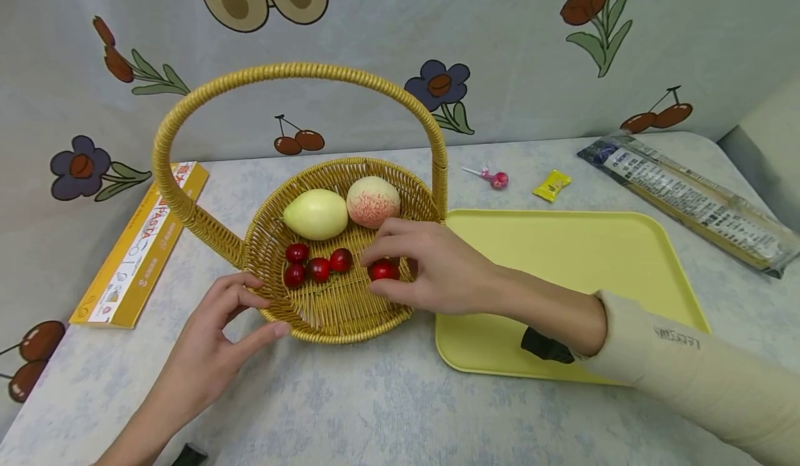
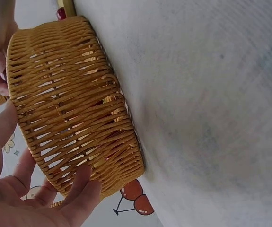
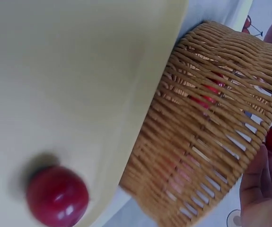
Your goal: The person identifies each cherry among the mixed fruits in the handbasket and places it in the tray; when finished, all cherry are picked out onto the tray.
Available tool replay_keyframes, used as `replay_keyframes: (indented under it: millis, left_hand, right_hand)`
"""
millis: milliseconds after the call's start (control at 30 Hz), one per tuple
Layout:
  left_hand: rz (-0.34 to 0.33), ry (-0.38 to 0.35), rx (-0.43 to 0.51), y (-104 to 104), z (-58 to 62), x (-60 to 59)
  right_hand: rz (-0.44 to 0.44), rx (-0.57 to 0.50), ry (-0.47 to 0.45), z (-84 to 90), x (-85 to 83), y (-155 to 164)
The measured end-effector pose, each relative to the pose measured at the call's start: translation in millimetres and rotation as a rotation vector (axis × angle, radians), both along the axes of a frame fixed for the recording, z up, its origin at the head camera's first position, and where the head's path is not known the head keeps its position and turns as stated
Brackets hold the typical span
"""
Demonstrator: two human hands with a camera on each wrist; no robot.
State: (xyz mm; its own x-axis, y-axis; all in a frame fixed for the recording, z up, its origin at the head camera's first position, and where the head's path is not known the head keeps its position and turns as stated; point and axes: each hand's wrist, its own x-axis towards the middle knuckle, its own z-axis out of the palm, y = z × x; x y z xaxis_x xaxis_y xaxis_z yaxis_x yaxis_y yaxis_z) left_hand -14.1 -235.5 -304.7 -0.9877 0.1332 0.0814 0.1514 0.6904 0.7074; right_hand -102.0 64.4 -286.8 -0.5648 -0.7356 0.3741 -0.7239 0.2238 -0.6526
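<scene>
A yellow wicker basket (image 1: 337, 317) with a tall arched handle stands on the table. My left hand (image 1: 215, 341) holds it by the near left side; the left wrist view shows fingers against the woven wall and the thumb at the rim. Over the basket's right part, my right hand (image 1: 431, 264) pinches a red cherry (image 1: 383, 269) between thumb and fingers. Several more cherries (image 1: 318, 269) lie inside, in front of a pale yellow-green pear-like fruit (image 1: 315, 214) and a pink-speckled peach (image 1: 373, 202). Another cherry (image 3: 57, 196) rests on the yellow tray, hidden under my right arm in the head view.
The yellow tray (image 1: 562, 244) lies right beside the basket. Behind it are a lollipop (image 1: 496, 179) and a small yellow wrapped candy (image 1: 552, 185). A long clear-and-dark packet (image 1: 694, 198) lies at the far right, a yellow pasta box (image 1: 140, 251) at the left. A patterned cloth hangs behind.
</scene>
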Motion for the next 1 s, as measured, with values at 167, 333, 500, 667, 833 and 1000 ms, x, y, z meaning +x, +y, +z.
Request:
replay_keyframes:
  millis: [167, 333, 500, 667, 833, 1000]
  left_hand:
    - [-0.005, 0.024, -0.010, 0.2, -1.0, 0.9]
    - [-0.007, 0.036, -0.007, -0.5, -3.0, 1.3]
    - [-0.009, 0.040, 0.006, -0.2, -3.0, 1.3]
    - [-0.010, 0.034, -0.007, -0.1, -1.4, 0.3]
    - [-0.010, 0.022, -0.015, 0.2, -0.4, 0.0]
    - [-0.010, 0.015, 0.001, 0.7, -0.8, -0.1]
  right_hand:
    - [-0.041, -0.017, -0.032, 2.5, 4.7, 21.8]
    - [-0.098, 0.012, -0.086, 0.7, 6.4, 48.2]
    - [-0.179, 0.098, -0.146, -6.3, 8.6, 76.3]
    - [-0.249, 0.197, -0.172, -14.2, 12.1, 103.8]
    - [-0.307, 0.275, -0.147, -22.1, 13.1, 126.4]
    - [-0.343, 0.354, -0.128, -29.8, 9.6, 137.7]
